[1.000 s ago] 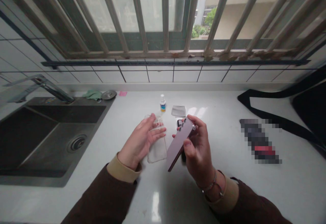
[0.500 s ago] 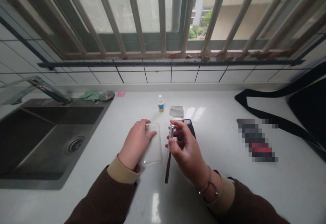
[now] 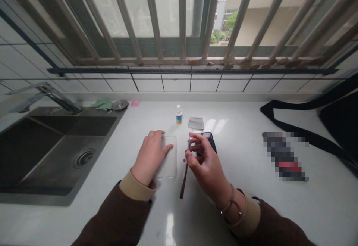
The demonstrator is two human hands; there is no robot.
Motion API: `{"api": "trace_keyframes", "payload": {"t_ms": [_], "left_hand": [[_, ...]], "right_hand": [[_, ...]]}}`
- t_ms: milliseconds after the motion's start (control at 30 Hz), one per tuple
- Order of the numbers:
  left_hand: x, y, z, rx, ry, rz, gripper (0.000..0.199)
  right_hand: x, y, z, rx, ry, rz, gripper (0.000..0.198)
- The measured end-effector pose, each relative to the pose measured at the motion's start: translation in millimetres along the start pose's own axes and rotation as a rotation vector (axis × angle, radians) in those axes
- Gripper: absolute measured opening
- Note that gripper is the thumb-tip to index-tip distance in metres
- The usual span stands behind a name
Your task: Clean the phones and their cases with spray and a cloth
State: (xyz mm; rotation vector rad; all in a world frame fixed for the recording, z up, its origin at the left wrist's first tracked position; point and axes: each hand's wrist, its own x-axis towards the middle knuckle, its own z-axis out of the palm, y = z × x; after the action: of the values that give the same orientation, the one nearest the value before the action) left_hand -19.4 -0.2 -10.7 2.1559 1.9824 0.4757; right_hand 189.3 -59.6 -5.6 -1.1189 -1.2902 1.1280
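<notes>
left hand: fingers half-curled over clear case, can't tell if gripping
right hand: fingers closed on phone, edge-on
phone: right of clear case
bottle: far, on desk

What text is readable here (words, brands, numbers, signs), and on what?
No text is legible.
White bottle: coloured label, any print too small to read.
Pixelated item at right: nothing readable.
Phone in the right hand: seen edge-on, no readable marking.
Clear case: no lettering visible.
</notes>
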Motion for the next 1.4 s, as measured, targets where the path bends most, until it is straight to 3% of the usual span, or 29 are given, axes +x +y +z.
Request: {"api": "trace_keyframes", "payload": {"t_ms": [167, 267, 333, 500, 600, 800, 1000, 1133, 1300, 1400], "left_hand": [[-1, 9, -8, -0.03, 0.082, 0.002, 0.048], [-2, 20, -17, -0.232, 0.154, 0.054, 0.033], [-6, 29, -21, -0.48, 0.033, 0.085, 0.041], [-26, 48, -18, -1.004, -0.504, 0.336, 0.078], [-33, 55, -13, -1.108, -0.578, 0.327, 0.09], [-33, 57, -14, -1.209, -0.596, 0.319, 0.084], [-32, 54, -13, -1.237, -0.576, 0.201, 0.078], [-30, 55, -11, -1.416, -0.557, 0.05, 0.076], [-31, 60, -8, -1.632, -0.598, -0.125, 0.07], [-31, 62, -7, -1.551, -0.567, -0.134, 0.07]], "right_hand": [[-1, 1, 0, 0.021, 0.005, -0.003, 0.055], [-2, 0, 0, 0.056, 0.009, -0.031, 0.055], [-3, -3, -1, 0.09, 0.04, -0.068, 0.055], [-2, -11, -3, 0.149, 0.172, -0.144, 0.053], [-2, -12, -4, 0.174, 0.176, -0.116, 0.056], [-2, -8, -2, 0.132, 0.174, -0.099, 0.061], [4, -5, -6, -0.012, 0.152, -0.143, 0.062], [10, -4, -14, -0.175, 0.147, -0.156, 0.059], [16, -5, -17, -0.224, 0.136, -0.043, 0.068], [16, -9, -14, -0.17, 0.09, 0.035, 0.075]]}}
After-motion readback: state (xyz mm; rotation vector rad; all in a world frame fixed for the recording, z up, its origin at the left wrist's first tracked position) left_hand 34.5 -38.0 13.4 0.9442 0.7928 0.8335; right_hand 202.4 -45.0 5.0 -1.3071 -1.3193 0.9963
